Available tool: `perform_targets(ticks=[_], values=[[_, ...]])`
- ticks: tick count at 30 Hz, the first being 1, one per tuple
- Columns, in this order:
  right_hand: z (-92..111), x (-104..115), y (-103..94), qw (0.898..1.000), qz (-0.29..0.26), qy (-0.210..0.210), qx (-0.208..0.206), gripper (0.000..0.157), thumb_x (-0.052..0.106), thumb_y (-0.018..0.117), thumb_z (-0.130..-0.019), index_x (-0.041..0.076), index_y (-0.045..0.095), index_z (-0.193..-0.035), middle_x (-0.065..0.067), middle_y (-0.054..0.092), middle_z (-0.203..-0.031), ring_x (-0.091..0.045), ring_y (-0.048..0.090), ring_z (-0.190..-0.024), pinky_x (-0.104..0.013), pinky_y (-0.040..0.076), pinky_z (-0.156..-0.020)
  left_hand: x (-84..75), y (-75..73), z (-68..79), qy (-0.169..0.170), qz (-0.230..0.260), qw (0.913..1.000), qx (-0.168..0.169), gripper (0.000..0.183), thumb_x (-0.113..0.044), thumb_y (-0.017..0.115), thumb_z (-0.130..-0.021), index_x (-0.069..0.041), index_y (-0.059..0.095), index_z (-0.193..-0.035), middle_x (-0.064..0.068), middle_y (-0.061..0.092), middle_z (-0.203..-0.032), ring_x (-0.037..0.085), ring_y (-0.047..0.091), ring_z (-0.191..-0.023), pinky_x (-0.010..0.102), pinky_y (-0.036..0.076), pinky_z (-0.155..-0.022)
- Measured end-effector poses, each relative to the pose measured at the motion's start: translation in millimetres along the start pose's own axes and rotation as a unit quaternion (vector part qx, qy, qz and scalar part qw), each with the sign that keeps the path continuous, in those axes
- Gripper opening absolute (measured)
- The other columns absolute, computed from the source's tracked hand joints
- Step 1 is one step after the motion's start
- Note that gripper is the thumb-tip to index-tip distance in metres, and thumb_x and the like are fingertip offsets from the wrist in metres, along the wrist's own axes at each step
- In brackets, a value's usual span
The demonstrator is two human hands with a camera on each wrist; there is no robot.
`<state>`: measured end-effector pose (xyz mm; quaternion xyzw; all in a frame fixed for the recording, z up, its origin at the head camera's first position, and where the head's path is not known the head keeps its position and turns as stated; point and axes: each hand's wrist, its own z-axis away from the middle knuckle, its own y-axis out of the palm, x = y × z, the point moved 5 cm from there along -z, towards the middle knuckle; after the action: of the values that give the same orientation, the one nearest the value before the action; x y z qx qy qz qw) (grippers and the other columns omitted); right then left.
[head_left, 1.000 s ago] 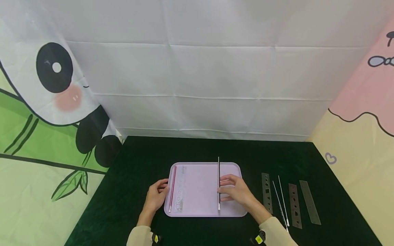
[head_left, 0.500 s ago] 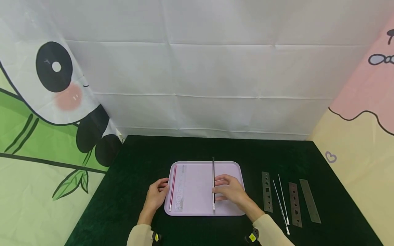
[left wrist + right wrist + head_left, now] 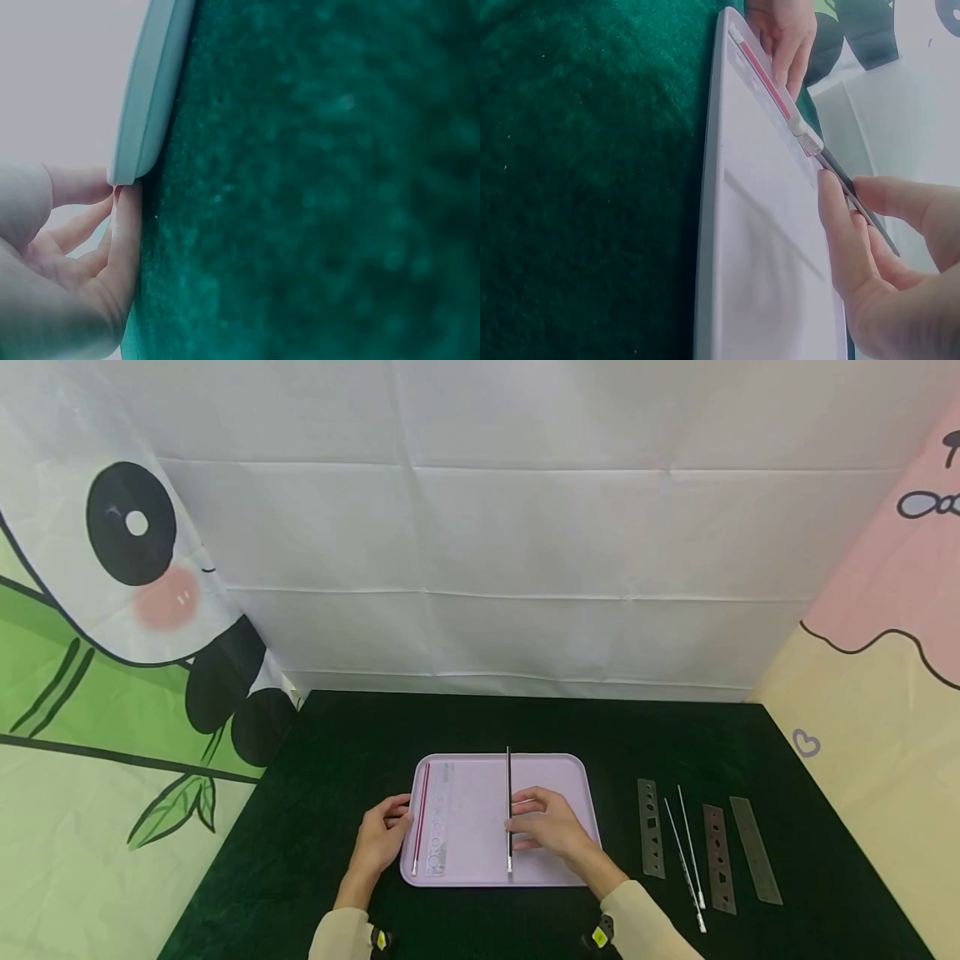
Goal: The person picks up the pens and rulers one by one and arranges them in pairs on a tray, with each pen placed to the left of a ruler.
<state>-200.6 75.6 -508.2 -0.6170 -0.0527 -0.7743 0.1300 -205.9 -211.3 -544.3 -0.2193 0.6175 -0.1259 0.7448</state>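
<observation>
On the left edge of the lilac tray (image 3: 480, 839): left hand (image 3: 381, 837), thumb and fingers pinching the rim.
Inside that edge: red pencil (image 3: 422, 817), then clear stencil ruler (image 3: 437, 827), both running near edge to far edge.
Above the tray's middle: black pencil (image 3: 508, 789), pale end toward the near edge, long axis roughly parallel to the ruler.
Grip on it: right hand (image 3: 553, 828), the nearer one, pinching from the pencil's right side.
Worktop (image 3: 615, 735), right of tray: grey stencil (image 3: 651, 832), two thin sticks (image 3: 691, 843), brown stencil (image 3: 718, 846), plain strip (image 3: 756, 852).
</observation>
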Motion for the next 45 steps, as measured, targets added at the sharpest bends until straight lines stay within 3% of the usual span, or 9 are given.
perform_targets(ticks=[15,45], values=[[-9.6,-3.9,15.8,1.000,-0.017,0.005,0.000,0.047,0.000,0.077,-0.088,-0.007,0.057,-0.129,-0.022,0.063,-0.116,-0.022,0.071,-0.084,-0.044,0.061,-0.074,-1.2,0.2,-0.4,0.006,-0.002,1.0000,0.001,0.036,-0.008,0.058,-0.103,-0.005,0.060,-0.139,0.014,0.063,-0.119,0.026,0.060,-0.099,0.039,0.051,-0.086],[-25.3,-6.5,48.5,0.999,0.038,0.004,-0.016,0.040,-0.009,0.079,-0.082,-0.007,0.061,-0.118,-0.016,0.064,-0.100,-0.019,0.069,-0.073,-0.036,0.061,-0.063,-0.4,1.2,-0.8,0.007,0.004,1.0000,-0.003,0.036,-0.007,0.059,-0.103,-0.004,0.060,-0.138,0.016,0.063,-0.118,0.027,0.061,-0.098,0.039,0.052,-0.085]])
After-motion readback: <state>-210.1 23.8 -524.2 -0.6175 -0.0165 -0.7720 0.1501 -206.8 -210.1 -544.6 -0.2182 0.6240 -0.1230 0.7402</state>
